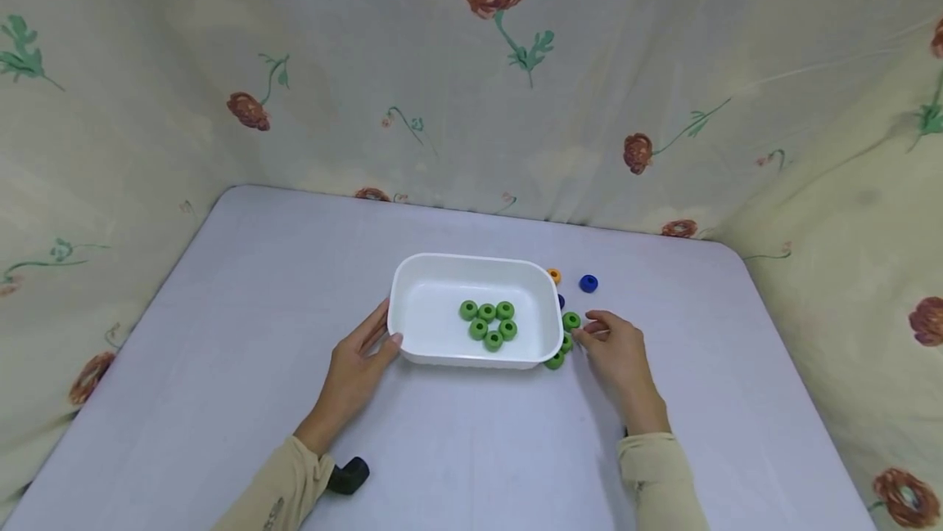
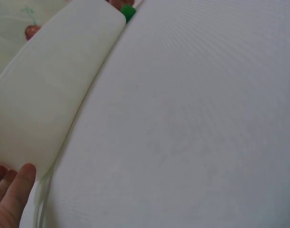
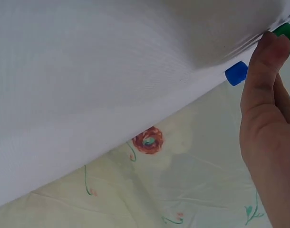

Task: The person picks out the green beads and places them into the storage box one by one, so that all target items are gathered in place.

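Observation:
A white rectangular tray (image 1: 471, 361) stands in the middle of the table with several green beads (image 1: 487, 312) lying in it. My left hand (image 1: 355, 371) grips the tray's left end, thumb at the rim and fingers along the outer wall. In the left wrist view, those fingertips (image 2: 26, 173) rest against its side. Against the tray's right end lie several loose green beads, the uppermost bead (image 1: 571, 321) beside my right hand (image 1: 615, 355). Loosely bent, the right hand's fingers are right at that bead; the right wrist view shows a green bead (image 3: 286, 32) behind the fingertips.
Beyond the loose green beads lie a blue bead (image 1: 588, 283) and an orange bead (image 1: 554, 276); another blue bead (image 1: 561, 301) is partly hidden by the tray. Flowered cloth (image 1: 442, 89) hangs behind and beside the white-covered table (image 1: 221, 335).

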Tool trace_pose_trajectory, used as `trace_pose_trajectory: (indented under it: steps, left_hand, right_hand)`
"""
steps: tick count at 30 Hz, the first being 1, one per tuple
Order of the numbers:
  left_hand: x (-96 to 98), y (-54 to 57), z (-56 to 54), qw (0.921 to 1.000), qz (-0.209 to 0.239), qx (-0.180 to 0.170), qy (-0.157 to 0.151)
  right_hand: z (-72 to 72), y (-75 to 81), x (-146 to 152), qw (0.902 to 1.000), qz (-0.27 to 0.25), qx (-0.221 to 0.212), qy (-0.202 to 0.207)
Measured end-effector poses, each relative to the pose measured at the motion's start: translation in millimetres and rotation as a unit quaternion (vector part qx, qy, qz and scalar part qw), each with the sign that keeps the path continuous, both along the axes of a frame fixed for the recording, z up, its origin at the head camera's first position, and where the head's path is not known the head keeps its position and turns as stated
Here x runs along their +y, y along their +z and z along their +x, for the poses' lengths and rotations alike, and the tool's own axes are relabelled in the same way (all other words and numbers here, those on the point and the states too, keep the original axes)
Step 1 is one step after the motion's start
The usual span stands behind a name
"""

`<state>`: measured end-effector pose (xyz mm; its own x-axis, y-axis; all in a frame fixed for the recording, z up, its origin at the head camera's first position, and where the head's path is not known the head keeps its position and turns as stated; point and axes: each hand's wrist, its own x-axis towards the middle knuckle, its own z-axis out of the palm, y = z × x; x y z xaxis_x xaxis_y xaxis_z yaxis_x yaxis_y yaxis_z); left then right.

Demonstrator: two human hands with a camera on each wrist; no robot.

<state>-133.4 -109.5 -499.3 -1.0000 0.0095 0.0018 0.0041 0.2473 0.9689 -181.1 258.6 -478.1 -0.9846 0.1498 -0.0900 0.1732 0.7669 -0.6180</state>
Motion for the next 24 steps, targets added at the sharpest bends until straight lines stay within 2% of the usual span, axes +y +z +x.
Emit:
trace_pose_trajectory:
  steps: [13, 24]
  left_hand:
    - [0.3, 1.3, -0.2, 0.9999, 0.004, -0.009, 0.001]
    - [0.1, 1.7, -0.3, 1.0000, 0.009, -0.001, -0.002]
  right_hand:
    - [-9.2, -6.5, -2, 0.9994, 0.015, 0.017, 0.024]
    - [-13.6, -8.6, -3, 0.9992, 0.024, 0.008, 0.032]
